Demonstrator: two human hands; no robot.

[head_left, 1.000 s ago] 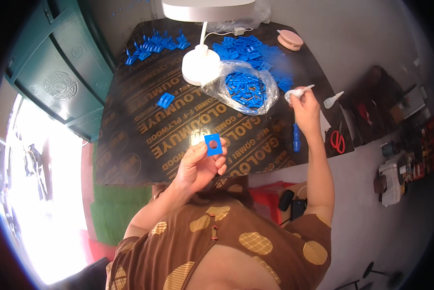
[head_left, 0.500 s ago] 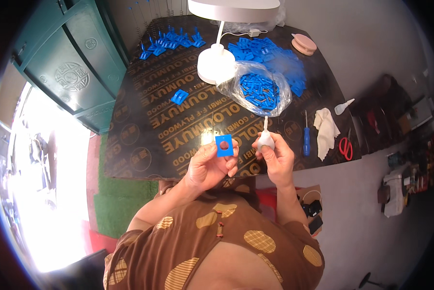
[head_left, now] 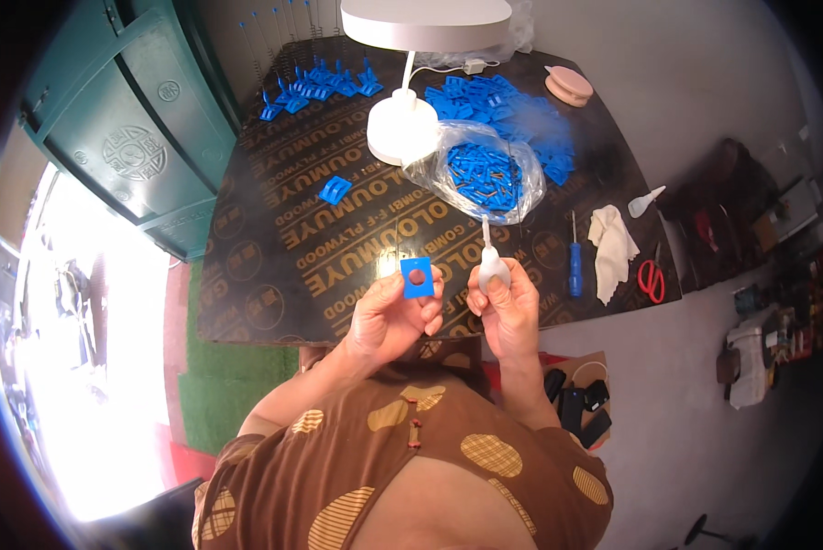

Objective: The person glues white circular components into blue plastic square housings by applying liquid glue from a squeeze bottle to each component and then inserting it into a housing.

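Far left, the doorway (head_left: 100, 367) is washed out; upper centre, the lamp head (head_left: 425, 25) is clipped by the frame top. Bare tabletop (head_left: 274, 225) lies open left of my hands, its near edge under my wrists. Mid-frame, my left hand (head_left: 382, 316) pinches a holed blue plate (head_left: 418, 289), fingers partly hidden behind it; just right, my right hand (head_left: 510, 313) is wrapped round a white nozzled bottle (head_left: 491, 262).

Blue plate (head_left: 418, 291): rectangular, round hole, flat face toward camera, in left grip (head_left: 383, 314). White bottle (head_left: 492, 267): rounded body, slender nozzle, in right grip (head_left: 510, 307), apart from plate.
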